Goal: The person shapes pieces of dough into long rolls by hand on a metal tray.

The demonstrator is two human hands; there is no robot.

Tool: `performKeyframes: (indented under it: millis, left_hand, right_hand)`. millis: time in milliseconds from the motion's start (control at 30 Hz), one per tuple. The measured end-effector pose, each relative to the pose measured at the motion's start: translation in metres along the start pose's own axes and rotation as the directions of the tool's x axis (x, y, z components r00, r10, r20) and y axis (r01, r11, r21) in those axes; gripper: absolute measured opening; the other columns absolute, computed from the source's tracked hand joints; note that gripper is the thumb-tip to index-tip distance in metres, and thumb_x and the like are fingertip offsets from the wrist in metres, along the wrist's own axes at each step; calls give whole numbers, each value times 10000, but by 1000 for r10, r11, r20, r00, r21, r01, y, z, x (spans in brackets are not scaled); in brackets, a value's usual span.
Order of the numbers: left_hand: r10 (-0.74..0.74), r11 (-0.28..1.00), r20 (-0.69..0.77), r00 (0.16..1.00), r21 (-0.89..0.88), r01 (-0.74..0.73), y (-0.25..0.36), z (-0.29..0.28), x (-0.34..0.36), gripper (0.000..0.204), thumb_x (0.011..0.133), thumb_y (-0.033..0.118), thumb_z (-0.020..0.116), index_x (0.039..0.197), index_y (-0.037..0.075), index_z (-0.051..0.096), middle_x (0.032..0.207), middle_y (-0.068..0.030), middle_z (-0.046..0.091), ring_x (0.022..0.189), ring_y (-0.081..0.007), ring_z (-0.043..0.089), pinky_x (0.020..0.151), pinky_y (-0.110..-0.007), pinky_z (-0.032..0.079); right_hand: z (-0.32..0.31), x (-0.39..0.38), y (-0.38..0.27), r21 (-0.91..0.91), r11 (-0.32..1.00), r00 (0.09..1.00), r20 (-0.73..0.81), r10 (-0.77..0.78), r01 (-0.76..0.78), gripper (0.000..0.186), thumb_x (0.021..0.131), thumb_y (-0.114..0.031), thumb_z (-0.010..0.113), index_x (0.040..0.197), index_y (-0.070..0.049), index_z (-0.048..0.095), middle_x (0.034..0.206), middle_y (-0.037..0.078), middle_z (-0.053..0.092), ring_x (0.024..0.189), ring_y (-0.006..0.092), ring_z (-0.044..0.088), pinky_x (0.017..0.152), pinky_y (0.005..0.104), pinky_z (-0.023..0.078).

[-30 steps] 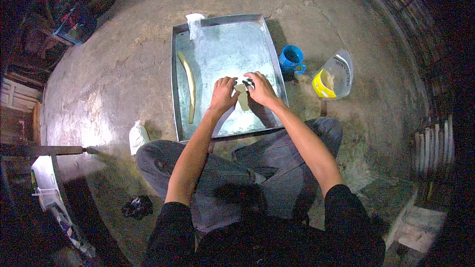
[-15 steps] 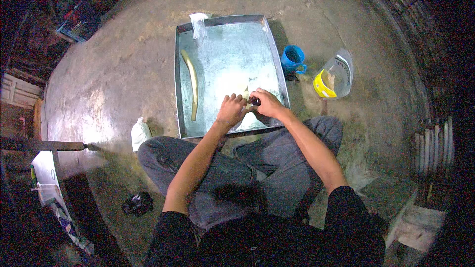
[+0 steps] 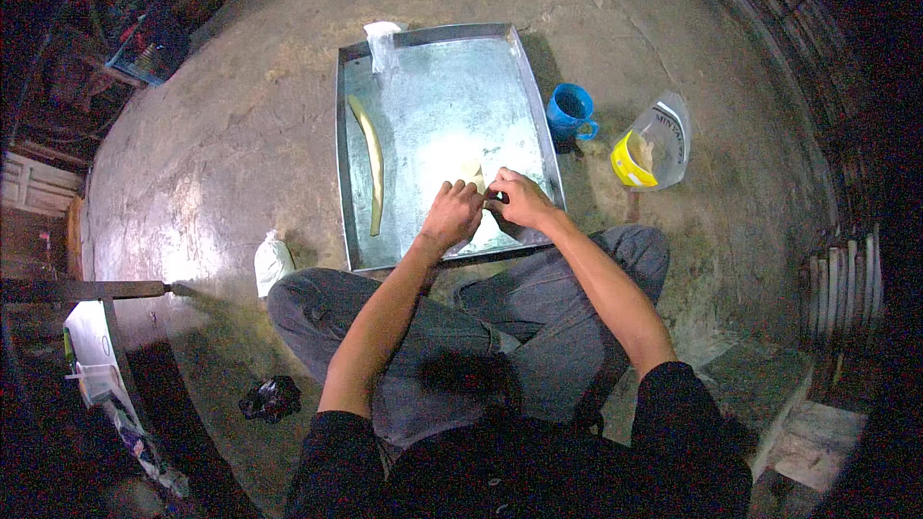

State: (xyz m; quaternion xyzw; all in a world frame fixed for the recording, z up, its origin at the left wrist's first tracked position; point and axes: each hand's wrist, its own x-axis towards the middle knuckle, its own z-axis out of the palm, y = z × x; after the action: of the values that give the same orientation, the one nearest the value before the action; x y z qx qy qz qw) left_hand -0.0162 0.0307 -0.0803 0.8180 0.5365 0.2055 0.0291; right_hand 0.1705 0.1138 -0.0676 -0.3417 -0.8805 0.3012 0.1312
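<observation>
Both hands work low in a shallow metal tray (image 3: 524, 67) in front of my crossed legs. The fingers of my left hand (image 3: 456, 212) are curled on a small pale, soft-looking piece (image 3: 472, 170), partly hidden by them. Opposite, my right hand (image 3: 515, 199) pinches at the same piece, its fingertips nearly touching the left ones; the exact grip is hard to see. Along the tray's left side lies a long, pale yellow, curved strip (image 3: 373, 159). A small clear-and-white plastic bag (image 3: 382, 41) hangs over the far rim.
Right of the tray are a blue mug (image 3: 569, 108) and a yellow-and-clear open package (image 3: 633, 161). A white sack (image 3: 273, 267) stands by my left knee, near a crumpled black bag (image 3: 269, 397). A wooden bar (image 3: 125, 289) juts from the left; slats (image 3: 841, 288) stand far right.
Since a second ago both hands have moved toward me and their fingers have closed in around the small piece. From half a second ago they are almost unchanged.
</observation>
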Motion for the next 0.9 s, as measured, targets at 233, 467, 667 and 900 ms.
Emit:
performKeyframes:
  millis: [233, 467, 667, 900]
  left_hand:
    - [42, 997, -2, 999, -67, -42, -6, -1, 0, 152, 834, 201, 644, 910, 72, 667, 952, -87, 574, 959, -260, 543, 841, -398, 431]
    - [86, 996, 26, 996, 26, -87, -7, 1, 0, 143, 825, 200, 657, 887, 71, 669, 938, -85, 578, 950, -262, 546, 841, -402, 432]
    - [-109, 980, -84, 991, -177, 93, -4, -1, 6, 133, 843, 165, 638, 926, 65, 668, 941, -95, 607, 936, -277, 563, 829, -416, 442]
    - [-256, 943, -129, 958, -250, 219, -13, 5, 14, 111, 861, 155, 638, 908, 57, 657, 925, -99, 620, 912, -293, 574, 810, -424, 443]
  right_hand:
    - [-5, 0, -4, -50, 998, 998, 53, -40, 42, 151, 750, -111, 718, 879, -32, 710, 928, 141, 605, 904, 341, 618, 794, 438, 501]
    - [-4, 0, -9, -7, 999, 999, 1, -38, 38, 156, 746, -107, 717, 882, -31, 703, 905, 135, 604, 894, 344, 620, 790, 438, 503]
    - [0, 1, 1, 19, 1000, 996, -87, -11, 13, 184, 783, -127, 758, 922, -26, 691, 946, 124, 604, 909, 323, 619, 787, 412, 503]
    - [7, 13, 6, 76, 996, 984, -169, 60, -48, 185, 779, -105, 734, 941, -31, 686, 961, 125, 607, 958, 332, 601, 836, 412, 496]
